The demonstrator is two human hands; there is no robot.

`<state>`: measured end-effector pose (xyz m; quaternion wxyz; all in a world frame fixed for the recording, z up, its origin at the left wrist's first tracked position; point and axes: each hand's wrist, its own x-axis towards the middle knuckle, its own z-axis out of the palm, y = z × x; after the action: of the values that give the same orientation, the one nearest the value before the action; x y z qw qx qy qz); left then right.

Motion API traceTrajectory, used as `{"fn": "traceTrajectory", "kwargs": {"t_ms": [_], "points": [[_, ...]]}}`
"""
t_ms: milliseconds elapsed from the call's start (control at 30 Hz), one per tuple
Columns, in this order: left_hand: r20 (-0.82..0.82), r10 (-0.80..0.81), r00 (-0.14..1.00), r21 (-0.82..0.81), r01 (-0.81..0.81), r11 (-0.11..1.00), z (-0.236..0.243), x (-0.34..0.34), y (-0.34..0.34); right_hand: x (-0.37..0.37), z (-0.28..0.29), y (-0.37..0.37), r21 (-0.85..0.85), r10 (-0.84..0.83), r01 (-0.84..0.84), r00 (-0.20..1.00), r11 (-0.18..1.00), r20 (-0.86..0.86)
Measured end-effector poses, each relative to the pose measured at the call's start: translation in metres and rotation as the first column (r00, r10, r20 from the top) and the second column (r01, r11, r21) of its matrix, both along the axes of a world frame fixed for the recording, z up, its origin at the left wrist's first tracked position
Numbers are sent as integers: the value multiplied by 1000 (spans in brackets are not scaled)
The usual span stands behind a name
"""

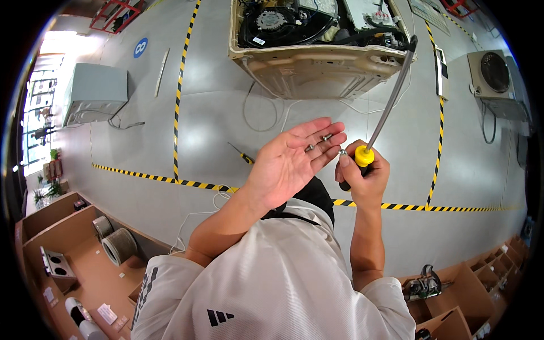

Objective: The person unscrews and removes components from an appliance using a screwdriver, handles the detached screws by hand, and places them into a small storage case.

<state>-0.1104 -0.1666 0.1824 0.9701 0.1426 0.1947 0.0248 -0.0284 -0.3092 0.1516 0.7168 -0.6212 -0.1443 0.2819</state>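
**A:** Screws (317, 143), small, metal, at least two showing: where do they lie?

**B:** On the fingers of the left hand (292, 161), which is held palm up, flat and spread. One screw sits near the fingertips, another a little further in toward the palm. A third small metal piece shows at the thumb tip of the right hand (362, 178), just beside the left fingertips; whether it is pinched or only touching, I cannot tell.

**A:** Right hand, state?

**B:** Curled tight round a screwdriver (385, 107), yellow and black handle in the fist, long grey shaft slanting up and to the right. The shaft's tip reaches the corner of the opened appliance (317, 68).

**A:** Entry for that appliance?

**B:** Cream casing, standing on the grey floor (215, 124) beyond the hands, its insides exposed: a black round part, wiring, hoses. A white cable trails from beneath it.

**A:** Further out?

**B:** A second screwdriver (242, 153), small, yellow-handled, lying on the floor left of the hands. Yellow and black striped tape (180, 85) marks off the floor. A white appliance (93, 93) stands far left, a boxed fan unit (492, 73) far right. Cardboard boxes (68, 249) with parts sit at lower left and lower right.
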Motion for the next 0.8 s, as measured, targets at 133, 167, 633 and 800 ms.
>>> {"fn": "traceTrajectory", "kwargs": {"t_ms": [133, 167, 633, 800], "points": [[-41, 42, 998, -26, -43, 999, 2, 2, -6, 5, 6, -3, 109, 35, -22, 993, 994, -116], [-41, 41, 998, -31, -43, 999, -2, 0, -5, 5, 6, -4, 138, 41, -22, 990, 990, -133], [70, 170, 983, -59, -166, 984, -2, -19, 16, -7, 5, 28, 124, 137, -120, 981, 985, -138], [183, 125, 975, 60, -138, 989, -6, -28, 41, -16, 4, 54, 63, 133, -131, 991, 989, -33]]}}
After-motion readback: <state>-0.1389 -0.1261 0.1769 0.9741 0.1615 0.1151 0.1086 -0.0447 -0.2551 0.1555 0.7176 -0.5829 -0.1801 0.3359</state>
